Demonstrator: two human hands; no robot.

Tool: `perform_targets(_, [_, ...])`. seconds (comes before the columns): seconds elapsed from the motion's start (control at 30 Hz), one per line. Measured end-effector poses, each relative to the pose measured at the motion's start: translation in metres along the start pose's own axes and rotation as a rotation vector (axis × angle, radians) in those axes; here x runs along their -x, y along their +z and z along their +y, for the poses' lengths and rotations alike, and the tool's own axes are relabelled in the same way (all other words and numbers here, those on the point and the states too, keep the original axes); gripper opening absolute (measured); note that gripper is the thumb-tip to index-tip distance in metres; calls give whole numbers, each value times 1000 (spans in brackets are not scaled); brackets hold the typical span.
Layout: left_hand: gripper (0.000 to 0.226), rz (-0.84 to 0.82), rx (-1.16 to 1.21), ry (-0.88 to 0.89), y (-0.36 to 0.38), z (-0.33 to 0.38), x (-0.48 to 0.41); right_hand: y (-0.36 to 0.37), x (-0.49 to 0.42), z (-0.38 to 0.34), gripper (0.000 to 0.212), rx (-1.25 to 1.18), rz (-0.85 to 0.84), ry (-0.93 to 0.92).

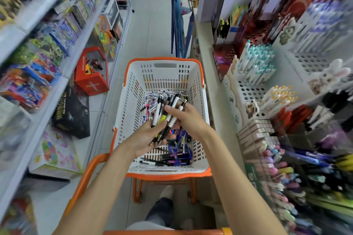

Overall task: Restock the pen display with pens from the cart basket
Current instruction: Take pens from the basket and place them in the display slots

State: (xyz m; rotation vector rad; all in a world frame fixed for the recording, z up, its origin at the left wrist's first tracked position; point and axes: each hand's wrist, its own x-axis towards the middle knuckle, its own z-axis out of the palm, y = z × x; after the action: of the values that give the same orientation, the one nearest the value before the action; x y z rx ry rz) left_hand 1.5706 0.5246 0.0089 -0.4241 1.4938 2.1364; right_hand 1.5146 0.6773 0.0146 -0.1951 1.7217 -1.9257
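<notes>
A white cart basket (198,89) with an orange rim stands in the aisle in front of me. Many loose pens (177,150) lie on its bottom. Above them, both hands hold one bundle of white and black pens (168,112). My left hand (150,137) cups the bundle's lower ends from below, palm up. My right hand (185,116) grips it from the right, thumb across the front. The pen display (254,66), white perforated racks with upright pens, stands on the shelf to my right.
Shelves of colourful toy packs (47,44) line the left side. A red box (91,74) and a black box (74,112) sit on the floor at the left. Umbrellas (181,25) hang beyond the basket. The orange cart handle (86,177) is near my left arm.
</notes>
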Motion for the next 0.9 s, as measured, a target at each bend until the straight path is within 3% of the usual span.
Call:
perform_targets(0.37, [35, -52, 198, -51, -8, 1, 0, 0, -7, 3, 21, 129, 67, 25])
perform_targets(0.53, [63, -69, 70, -92, -16, 6, -2, -2, -8, 4, 21, 166, 29, 27])
perform_targets(0.7, [36, -154, 46, -86, -16, 13, -2, -4, -11, 3, 19, 132, 60, 51])
perform_targets(0.8, [30, -122, 38, -72, -15, 16, -5, -6, -12, 3, 21, 156, 104, 38])
perform_targets(0.9, [19, -93, 40, -90, -16, 16, -7, -10, -15, 0, 10, 191, 147, -1])
